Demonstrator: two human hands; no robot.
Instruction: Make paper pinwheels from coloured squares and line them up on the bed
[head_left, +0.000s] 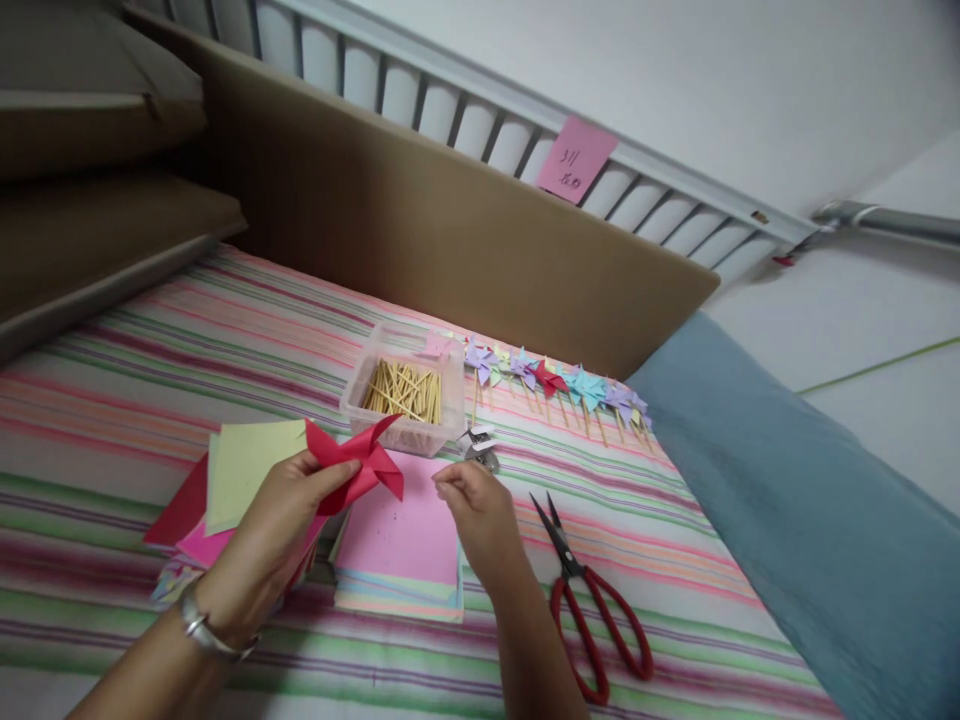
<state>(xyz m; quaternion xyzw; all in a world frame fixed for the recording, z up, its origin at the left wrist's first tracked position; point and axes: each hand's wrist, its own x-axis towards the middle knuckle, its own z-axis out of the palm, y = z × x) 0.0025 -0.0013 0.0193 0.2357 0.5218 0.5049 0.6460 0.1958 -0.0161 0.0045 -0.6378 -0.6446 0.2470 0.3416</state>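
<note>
A red paper pinwheel [358, 462] with folded blades is pinched in my left hand [289, 495], thumb on its front. My right hand [480, 515] is a little to the right, its thumb and forefinger closed together; whatever sits between the tips is too small to make out. Under and between the hands lies a stack of coloured paper squares [401, 540], pink on top with several dark specks. Another pile, with a pale yellow sheet [255, 465] uppermost, is partly covered by my left forearm. Just beyond my right hand is a small round container [484, 455].
A clear plastic box [450, 400] of thin wooden sticks [405, 390] stands behind the paper. Finished pinwheels on sticks [551, 380] lie in a row along a cardboard panel [420, 220]. Red-handled scissors [581, 585] rest at the right on the striped cloth [675, 570].
</note>
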